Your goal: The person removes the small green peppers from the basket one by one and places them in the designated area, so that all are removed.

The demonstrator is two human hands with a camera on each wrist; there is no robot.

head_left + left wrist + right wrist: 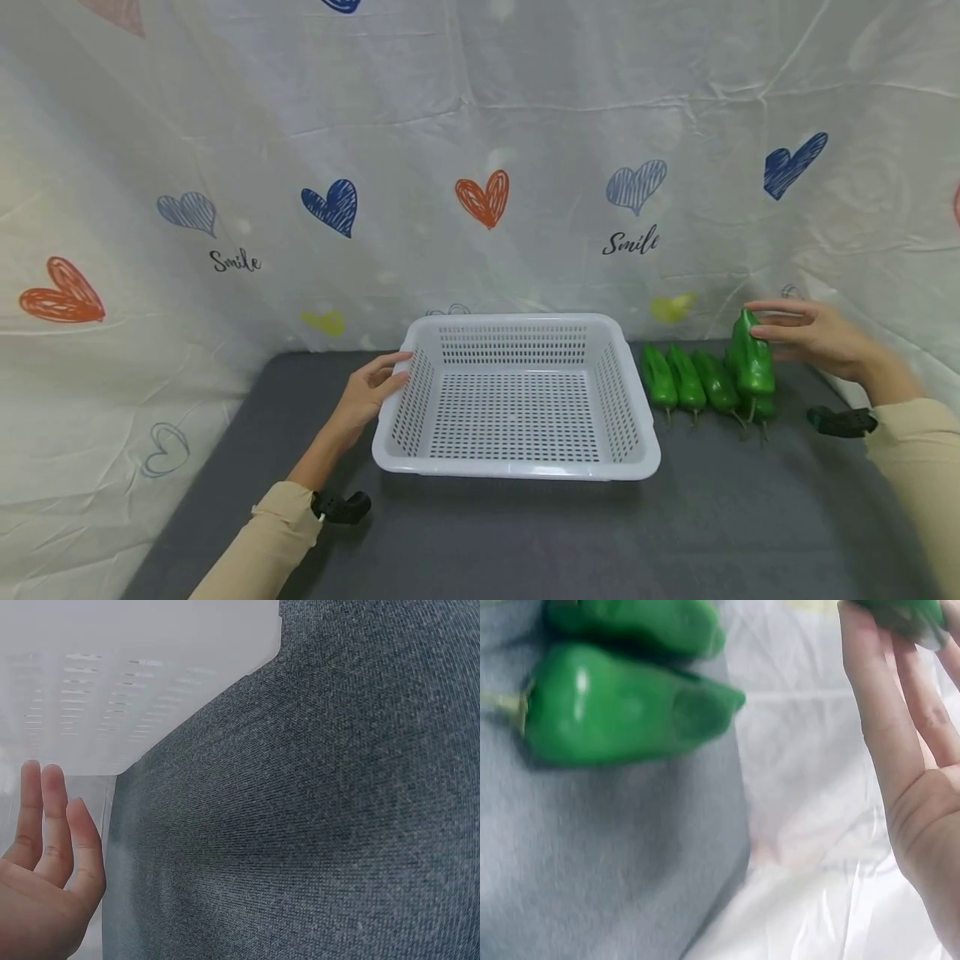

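A white plastic basket (513, 471) with slotted walls and floor sits in the middle of the dark grey table. At its left rim my left hand (367, 393) touches it with fingertips; in the left wrist view the visible fingers (54, 817) are fairly straight beside the outer wall. My right hand (813, 337) pinches a green pepper (752, 362) near its pointed end, stem end down, raised over the right end of a row of green peppers (714, 382). In the right wrist view, only part of the held pepper (907, 616) shows, above a pepper lying on the table (622, 709).
The row of peppers lies just right of the basket, stems toward me. Behind the grey table (510, 533) hangs a white sheet (405, 275) printed with hearts. A black strap device is on each wrist.
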